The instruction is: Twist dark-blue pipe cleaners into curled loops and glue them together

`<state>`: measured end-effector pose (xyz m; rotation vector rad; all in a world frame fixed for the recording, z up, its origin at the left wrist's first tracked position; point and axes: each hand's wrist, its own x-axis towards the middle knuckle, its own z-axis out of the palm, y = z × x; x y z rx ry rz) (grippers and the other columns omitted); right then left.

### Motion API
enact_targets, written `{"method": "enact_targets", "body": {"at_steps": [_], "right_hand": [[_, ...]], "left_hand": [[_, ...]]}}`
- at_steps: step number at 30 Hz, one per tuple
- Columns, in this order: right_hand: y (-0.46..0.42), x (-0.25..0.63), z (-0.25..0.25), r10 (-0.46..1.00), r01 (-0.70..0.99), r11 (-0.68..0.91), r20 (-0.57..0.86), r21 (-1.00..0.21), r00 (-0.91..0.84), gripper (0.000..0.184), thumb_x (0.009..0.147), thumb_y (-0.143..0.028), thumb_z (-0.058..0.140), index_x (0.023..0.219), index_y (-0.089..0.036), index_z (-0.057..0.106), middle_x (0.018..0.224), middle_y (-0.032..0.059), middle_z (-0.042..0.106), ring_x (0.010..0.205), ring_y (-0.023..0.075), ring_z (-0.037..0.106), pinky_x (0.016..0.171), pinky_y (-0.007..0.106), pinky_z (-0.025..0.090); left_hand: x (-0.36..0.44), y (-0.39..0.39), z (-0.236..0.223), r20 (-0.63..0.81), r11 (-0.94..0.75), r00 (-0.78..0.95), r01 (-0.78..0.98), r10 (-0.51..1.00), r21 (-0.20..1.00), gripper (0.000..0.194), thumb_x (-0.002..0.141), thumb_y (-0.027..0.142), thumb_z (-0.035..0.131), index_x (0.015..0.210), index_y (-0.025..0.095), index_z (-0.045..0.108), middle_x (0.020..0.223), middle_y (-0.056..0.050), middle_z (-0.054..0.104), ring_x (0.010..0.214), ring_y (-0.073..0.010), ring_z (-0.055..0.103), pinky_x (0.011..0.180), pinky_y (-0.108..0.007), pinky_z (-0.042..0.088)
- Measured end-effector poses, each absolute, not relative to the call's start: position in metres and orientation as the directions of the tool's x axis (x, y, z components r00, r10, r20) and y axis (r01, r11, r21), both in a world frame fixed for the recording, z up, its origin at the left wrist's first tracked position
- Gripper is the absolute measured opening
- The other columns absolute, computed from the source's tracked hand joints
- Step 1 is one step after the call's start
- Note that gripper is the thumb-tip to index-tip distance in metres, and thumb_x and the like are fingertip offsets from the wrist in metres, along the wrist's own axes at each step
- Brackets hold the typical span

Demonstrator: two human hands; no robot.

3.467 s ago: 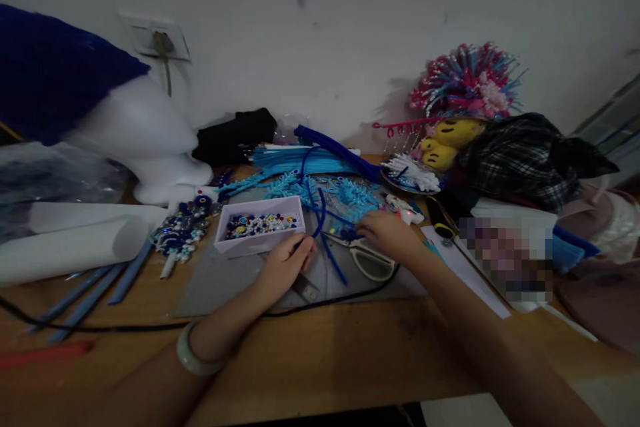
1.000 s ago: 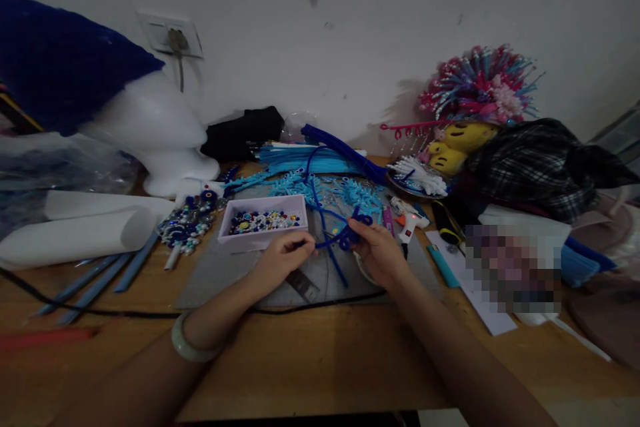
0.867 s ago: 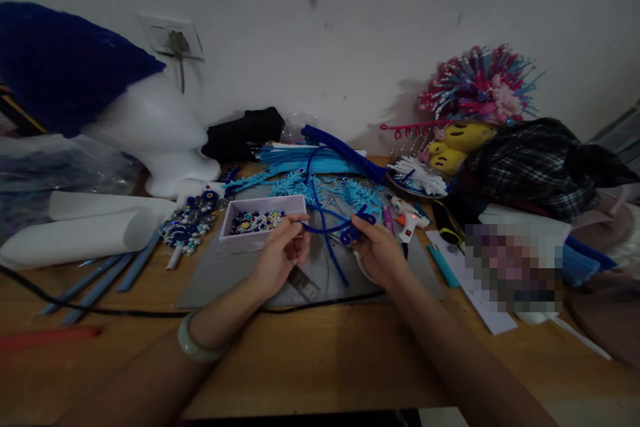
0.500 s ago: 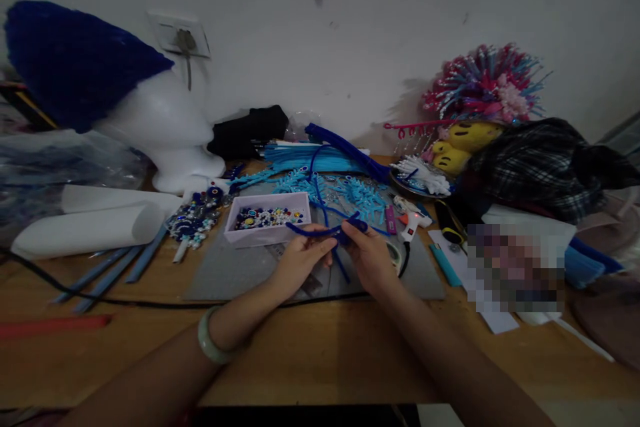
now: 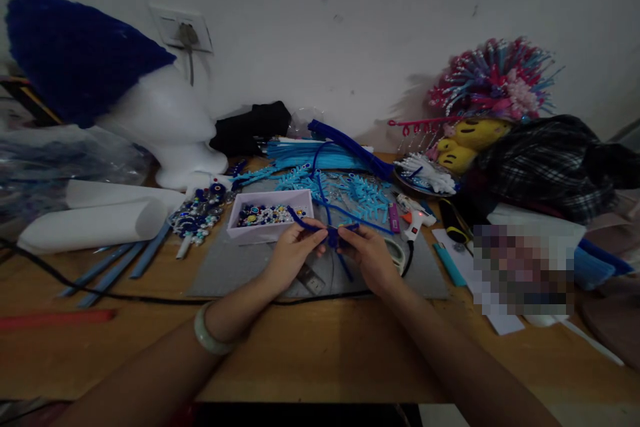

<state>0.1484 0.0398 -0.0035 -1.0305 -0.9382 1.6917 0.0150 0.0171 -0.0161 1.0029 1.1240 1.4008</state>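
Note:
My left hand (image 5: 291, 255) and my right hand (image 5: 368, 255) are close together over a grey mat (image 5: 225, 273), both pinched on a dark blue pipe-cleaner piece (image 5: 327, 231) held between them. A pale jade-like bangle (image 5: 207, 337) sits on my left wrist. Just behind my left hand stands a small pink tray (image 5: 260, 231) filled with mixed beads. A pair of scissors (image 5: 397, 252) lies partly hidden behind my right hand.
Light blue pipe cleaners (image 5: 320, 157) and snowflake shapes lie behind the tray. A white foam head (image 5: 165, 133) with a blue hat stands at left, white paper rolls (image 5: 90, 223) beside it. A glue gun (image 5: 413, 213), plaid cloth (image 5: 545, 160) and a spiky headpiece (image 5: 495, 77) crowd the right. A black cable (image 5: 125, 295) crosses the wooden table.
My right hand lifted the dark blue piece off the mat near the scissors. Both hands then came together on it and drew slightly toward me.

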Motion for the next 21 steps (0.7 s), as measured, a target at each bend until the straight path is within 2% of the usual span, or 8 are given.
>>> {"method": "enact_targets", "body": {"at_steps": [6,15,21], "right_hand": [[0.045,0.154,-0.003,0.949,-0.238,-0.273,-0.222,-0.932,-0.222,0.021,0.058,-0.034,0.067,0.06,-0.016,0.058,0.057,-0.0042,0.054,0.052,0.0075,0.047,0.051,0.021,0.038],[0.053,0.164,-0.003,0.948,-0.231,-0.247,-0.185,-0.941,-0.259,0.018,0.054,-0.025,0.069,0.066,-0.016,0.059,0.055,-0.005,0.055,0.049,0.0068,0.047,0.05,0.021,0.034],[0.057,0.17,0.006,0.94,-0.044,-0.202,-0.181,-0.979,-0.288,0.021,0.055,-0.028,0.07,0.069,-0.015,0.061,0.056,-0.0042,0.057,0.05,0.0073,0.049,0.051,0.022,0.034]], "left_hand": [[0.012,0.018,-0.015,-0.023,-0.006,-0.113,-0.247,0.993,0.969,0.015,0.065,0.024,0.063,0.075,0.016,0.056,0.06,0.005,0.056,0.05,-0.0065,0.052,0.05,-0.019,0.043],[0.012,0.017,-0.017,-0.019,-0.013,-0.127,-0.25,0.992,0.968,0.016,0.064,0.024,0.065,0.076,0.016,0.057,0.062,0.005,0.057,0.051,-0.0069,0.053,0.051,-0.019,0.044],[0.013,0.017,-0.019,-0.014,-0.028,-0.171,-0.242,0.985,0.97,0.018,0.064,0.026,0.065,0.077,0.016,0.056,0.061,0.005,0.056,0.052,-0.0076,0.054,0.055,-0.021,0.046]]}}
